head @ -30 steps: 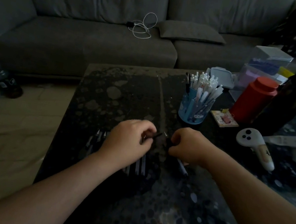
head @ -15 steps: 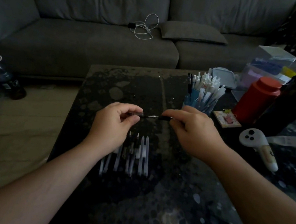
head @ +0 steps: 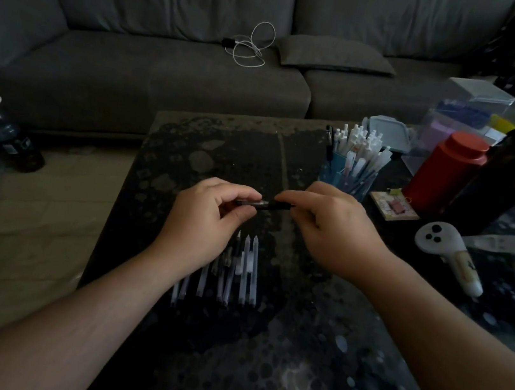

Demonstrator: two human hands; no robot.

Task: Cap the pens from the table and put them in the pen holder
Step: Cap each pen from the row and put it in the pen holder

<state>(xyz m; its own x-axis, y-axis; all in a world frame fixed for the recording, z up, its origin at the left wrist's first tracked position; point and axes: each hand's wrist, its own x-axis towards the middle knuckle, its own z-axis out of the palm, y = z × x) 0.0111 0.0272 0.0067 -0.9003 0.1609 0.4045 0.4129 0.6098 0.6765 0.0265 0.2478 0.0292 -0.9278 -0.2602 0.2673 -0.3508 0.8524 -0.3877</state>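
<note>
Above the dark patterned table (head: 309, 353) my left hand (head: 208, 221) pinches a black cap, and my right hand (head: 331, 229) pinches a black pen (head: 268, 205) held level between them. The cap sits over the pen's tip; the two hands almost touch. Below the hands, a row of several pens (head: 234, 271) lies on the table, some clear-barrelled, partly hidden by my left wrist. A blue pen holder (head: 349, 175) packed with several white capped pens stands just beyond my right hand.
A red canister (head: 443, 172), a dark bottle (head: 513, 173) and clear boxes (head: 463, 105) crowd the table's right. A white controller (head: 448, 253) and a small notepad (head: 393, 206) lie right of my hand. A grey sofa (head: 168, 64) with a white cable (head: 251, 47) runs behind.
Both hands rose from the table with the pen and cap. The gap between cap and pen tip closed, and the cap is now on the pen.
</note>
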